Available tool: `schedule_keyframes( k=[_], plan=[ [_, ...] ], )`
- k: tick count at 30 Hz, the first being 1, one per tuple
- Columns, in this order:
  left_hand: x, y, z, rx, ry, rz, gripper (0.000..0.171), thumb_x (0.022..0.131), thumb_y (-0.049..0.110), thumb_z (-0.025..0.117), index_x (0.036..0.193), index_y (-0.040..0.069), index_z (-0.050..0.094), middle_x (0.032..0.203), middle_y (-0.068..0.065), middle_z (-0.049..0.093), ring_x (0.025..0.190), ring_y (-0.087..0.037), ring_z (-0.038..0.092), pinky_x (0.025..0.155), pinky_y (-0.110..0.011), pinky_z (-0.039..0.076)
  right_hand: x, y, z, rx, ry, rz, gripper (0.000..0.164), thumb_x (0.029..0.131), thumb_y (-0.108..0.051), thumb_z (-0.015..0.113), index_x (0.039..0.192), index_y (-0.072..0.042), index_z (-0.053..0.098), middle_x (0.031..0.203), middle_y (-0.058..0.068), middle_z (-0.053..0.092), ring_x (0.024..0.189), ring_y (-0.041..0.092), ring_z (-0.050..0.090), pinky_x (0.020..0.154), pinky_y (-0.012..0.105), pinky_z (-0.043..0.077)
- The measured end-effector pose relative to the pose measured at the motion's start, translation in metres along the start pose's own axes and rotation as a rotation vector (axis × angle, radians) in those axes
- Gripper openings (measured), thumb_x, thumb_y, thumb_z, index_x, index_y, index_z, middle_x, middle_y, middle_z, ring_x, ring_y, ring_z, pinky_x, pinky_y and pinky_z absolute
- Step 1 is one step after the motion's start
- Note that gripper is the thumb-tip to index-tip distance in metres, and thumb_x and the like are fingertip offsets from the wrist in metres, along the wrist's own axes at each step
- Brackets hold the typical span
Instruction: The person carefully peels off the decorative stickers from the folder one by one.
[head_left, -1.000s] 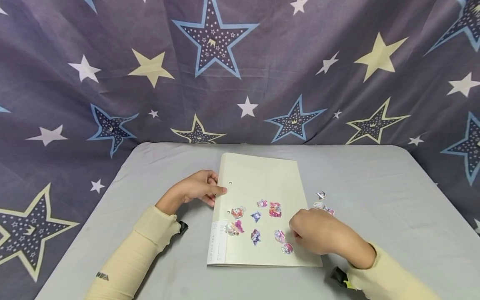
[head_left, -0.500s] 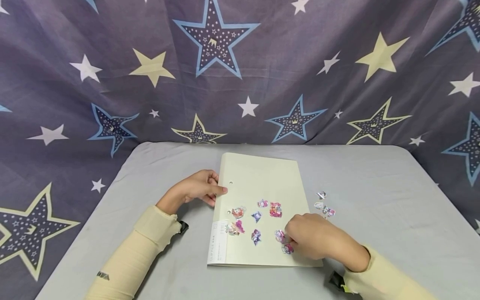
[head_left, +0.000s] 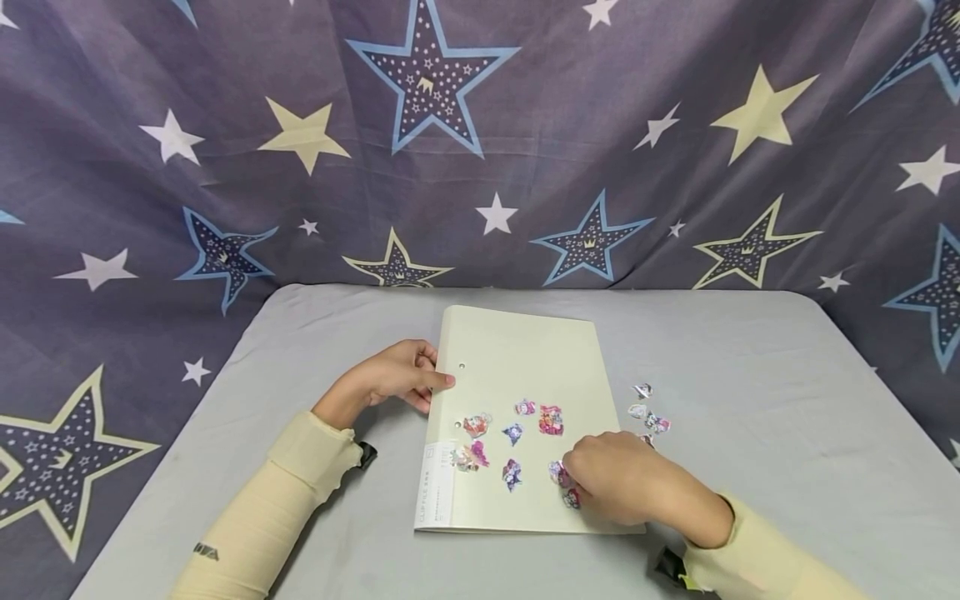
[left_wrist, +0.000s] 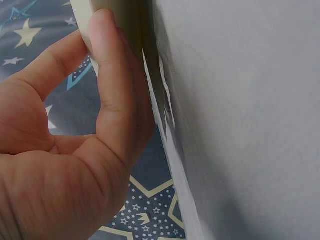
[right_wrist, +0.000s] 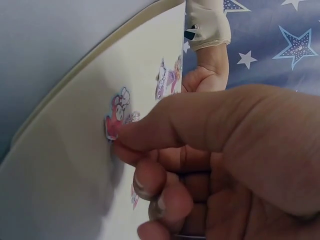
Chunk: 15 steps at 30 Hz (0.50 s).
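Note:
A cream clip file (head_left: 525, 350) lies closed on the grey-covered table, its label strip (head_left: 433, 487) at the lower left. My left hand (head_left: 397, 375) holds its spine edge, thumb on the cover and fingers against the side; in the left wrist view those fingers (left_wrist: 115, 85) lie along the spine. Over the lower right of the cover, my right hand (head_left: 622, 475) pinches the edge of a pink cartoon sticker (right_wrist: 116, 114) between thumb and forefinger. Another sticker (head_left: 558, 473) sits right beside these fingertips, partly covered.
Several shiny stickers are spread over the cover, among them a square red-pink one (head_left: 551, 420) and a purple one (head_left: 512, 474). More loose stickers (head_left: 657, 422) lie on the table (head_left: 765, 400) right of the file. A star-patterned curtain (head_left: 495, 150) hangs behind.
My right hand has moved left and slightly down, from near the file's right edge onto the pink sticker. Stickers on the table behind it have come into view. The left hand stays put.

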<state>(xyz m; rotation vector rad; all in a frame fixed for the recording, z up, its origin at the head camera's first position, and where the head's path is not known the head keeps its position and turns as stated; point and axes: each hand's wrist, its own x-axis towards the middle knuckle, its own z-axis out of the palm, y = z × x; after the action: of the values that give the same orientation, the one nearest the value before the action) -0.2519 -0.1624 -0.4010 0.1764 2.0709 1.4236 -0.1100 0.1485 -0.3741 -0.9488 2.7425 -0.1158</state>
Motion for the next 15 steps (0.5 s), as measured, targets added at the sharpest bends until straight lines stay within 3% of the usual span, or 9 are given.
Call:
schedule_keyframes(
  k=[8, 15],
  plan=[
    [-0.0007, -0.0001, 0.0, -0.004, 0.001, 0.001, 0.048, 0.083, 0.015, 0.074, 0.113, -0.005, 0.043, 0.08, -0.01, 0.055, 0.063, -0.02, 0.059, 0.063, -0.038, 0.062, 0.001, -0.0006, 0.0009, 0.019, 0.034, 0.001, 0.025, 0.079, -0.009, 0.065, 0.064, -0.019, 0.048, 0.062, -0.008, 0.044, 0.055, 0.009, 0.036, 0.046, 0.024, 0.033],
    [-0.0017, 0.0014, 0.0002, -0.004, -0.001, 0.0, 0.047, 0.083, 0.015, 0.073, 0.113, -0.005, 0.042, 0.08, -0.01, 0.056, 0.063, -0.02, 0.06, 0.064, -0.038, 0.062, 0.0011, -0.0017, 0.0004, 0.036, 0.008, 0.014, 0.026, 0.079, -0.008, 0.065, 0.064, -0.019, 0.047, 0.063, -0.008, 0.045, 0.055, 0.009, 0.035, 0.045, 0.023, 0.032]
  ],
)
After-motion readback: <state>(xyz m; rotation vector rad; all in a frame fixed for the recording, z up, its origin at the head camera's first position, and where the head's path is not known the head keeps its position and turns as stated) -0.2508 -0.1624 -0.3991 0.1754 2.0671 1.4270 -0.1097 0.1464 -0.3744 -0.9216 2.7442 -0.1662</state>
